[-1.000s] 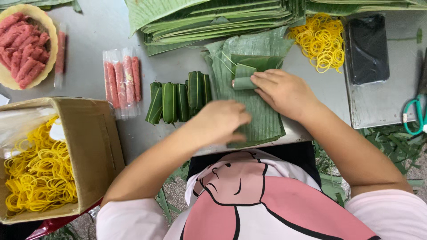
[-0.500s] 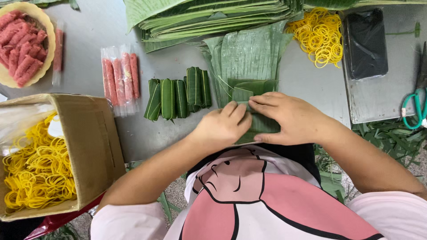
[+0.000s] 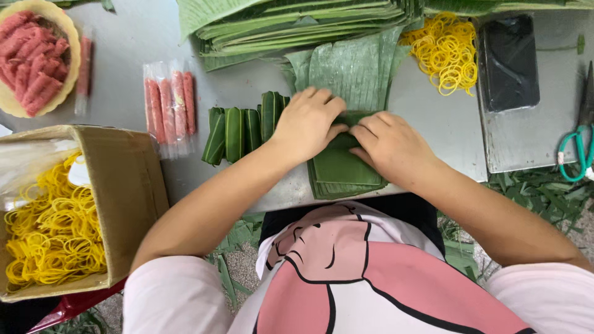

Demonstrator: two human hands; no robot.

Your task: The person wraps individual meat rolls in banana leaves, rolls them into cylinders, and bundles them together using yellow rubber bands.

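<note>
Pressing together on a leaf roll (image 3: 346, 124), the left hand (image 3: 306, 124) and right hand (image 3: 393, 145) now meet fingertip to fingertip, both closed down on it. A second ago they were apart, the right alone on the roll farther up the leaf stack (image 3: 343, 167); the roll has since travelled toward the person, so wrapping appears well advanced. Finished rolls (image 3: 238, 130) stand just left; sausages (image 3: 170, 105), rubber bands (image 3: 445, 52) and scissors (image 3: 578, 148) lie around.
</note>
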